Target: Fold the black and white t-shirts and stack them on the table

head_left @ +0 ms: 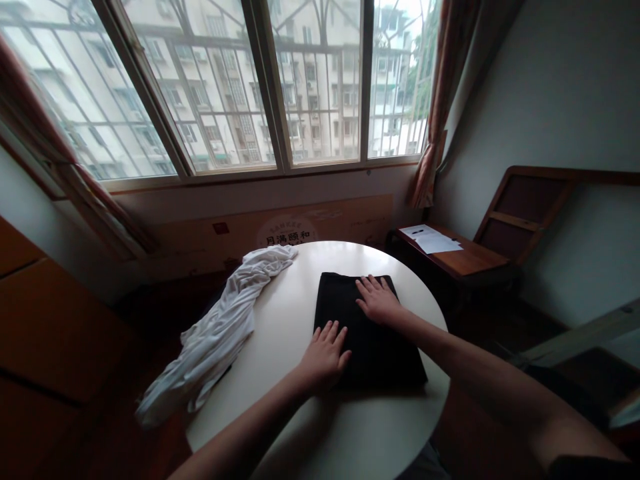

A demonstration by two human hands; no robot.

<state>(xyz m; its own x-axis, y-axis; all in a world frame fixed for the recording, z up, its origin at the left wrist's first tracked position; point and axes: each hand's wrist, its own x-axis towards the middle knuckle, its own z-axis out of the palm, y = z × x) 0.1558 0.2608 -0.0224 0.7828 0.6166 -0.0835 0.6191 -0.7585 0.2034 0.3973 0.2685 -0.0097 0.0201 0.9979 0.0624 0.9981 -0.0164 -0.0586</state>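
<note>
A black cloth item [380,353], folded into a flat rectangle, lies on the round white table [285,313]. It looks like a folded garment, but its exact kind does not show. My left hand [326,357] rests palm down on its left edge, fingers stretched out. Near the far right corner, my right hand [377,300] lies flat on the same cloth with fingers spread. Neither hand grips anything. Crumpled white cloth [225,327] drapes along the table's left edge and hangs over the side.
To the right stands a wooden chair [480,257] with white papers [431,239] and a dark pen-like object on its seat. Barred windows [320,87] with tied curtains [430,160] fill the far wall. A printed box or board [345,217] leans below them. Orange-brown cabinet [50,320] stands left.
</note>
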